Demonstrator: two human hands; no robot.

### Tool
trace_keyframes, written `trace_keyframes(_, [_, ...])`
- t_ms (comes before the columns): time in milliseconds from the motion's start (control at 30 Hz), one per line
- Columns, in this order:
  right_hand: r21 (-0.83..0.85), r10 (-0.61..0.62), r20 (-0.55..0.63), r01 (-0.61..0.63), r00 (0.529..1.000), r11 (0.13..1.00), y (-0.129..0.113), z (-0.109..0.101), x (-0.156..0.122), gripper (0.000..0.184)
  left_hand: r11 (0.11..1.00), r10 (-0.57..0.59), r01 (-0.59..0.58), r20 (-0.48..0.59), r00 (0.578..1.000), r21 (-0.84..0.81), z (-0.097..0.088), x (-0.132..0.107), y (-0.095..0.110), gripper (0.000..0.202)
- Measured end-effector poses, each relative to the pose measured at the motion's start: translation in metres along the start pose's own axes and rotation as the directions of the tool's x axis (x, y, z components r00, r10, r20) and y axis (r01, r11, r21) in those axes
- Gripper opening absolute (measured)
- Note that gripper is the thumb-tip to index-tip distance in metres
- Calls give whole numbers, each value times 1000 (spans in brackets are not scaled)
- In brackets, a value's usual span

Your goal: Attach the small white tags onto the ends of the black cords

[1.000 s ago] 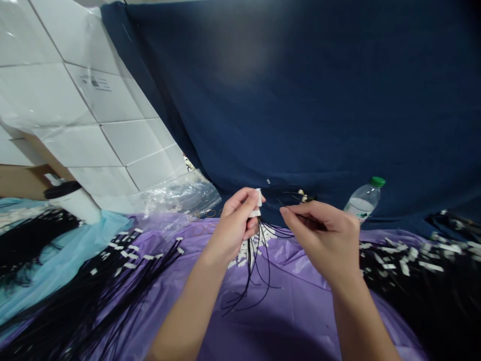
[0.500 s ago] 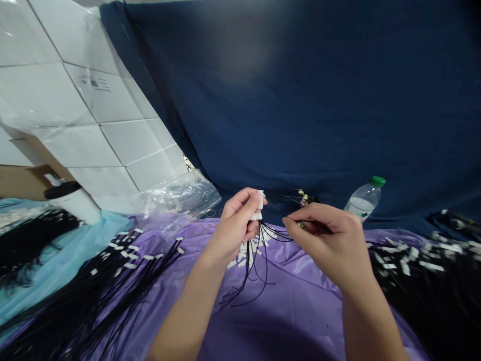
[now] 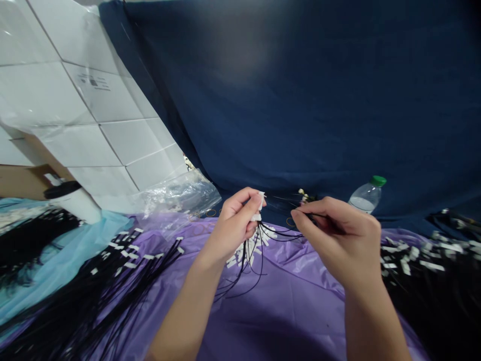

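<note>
Left hand (image 3: 236, 218): fingers gripping white tags (image 3: 261, 202), above the far edge of the purple-covered counter (image 3: 289, 311).
Black cords (image 3: 259, 245): hanging below the tags; several extend toward the right hand (image 3: 338, 233).
Right fingers: pinched on a thin dark strand (image 3: 313, 215).
Bottle (image 3: 366, 195): beyond the right hand.

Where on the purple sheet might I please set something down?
Mostly bare purple sheet shows between the left forearm and right forearm, on the near side of the dangling cords. It is crowded at the white pieces and, outside the forearms, at the left black bundle and right black bundle.
</note>
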State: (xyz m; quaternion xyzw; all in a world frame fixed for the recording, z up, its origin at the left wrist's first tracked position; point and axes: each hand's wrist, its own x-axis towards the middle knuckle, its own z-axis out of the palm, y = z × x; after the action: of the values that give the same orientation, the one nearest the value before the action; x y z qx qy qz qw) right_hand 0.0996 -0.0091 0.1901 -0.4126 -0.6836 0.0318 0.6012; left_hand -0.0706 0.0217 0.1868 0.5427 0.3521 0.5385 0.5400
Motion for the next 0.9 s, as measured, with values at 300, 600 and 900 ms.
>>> trace_keyframes(300, [-90, -326, -97, 318, 940, 944, 4, 8, 0, 15, 997, -61, 64, 84, 995, -32, 5, -3, 2, 27])
trace_keyframes(600, [-200, -375, -123, 347, 919, 916, 6, 15, -1, 12, 978, -134, 156, 155, 979, -139, 3, -2, -1, 25])
trace_keyframes(900, [-268, -342, -110, 304, 933, 914, 6, 16, -1, 20, 973, -135, 134, 8, 991, -186, 5, 1, -1, 26])
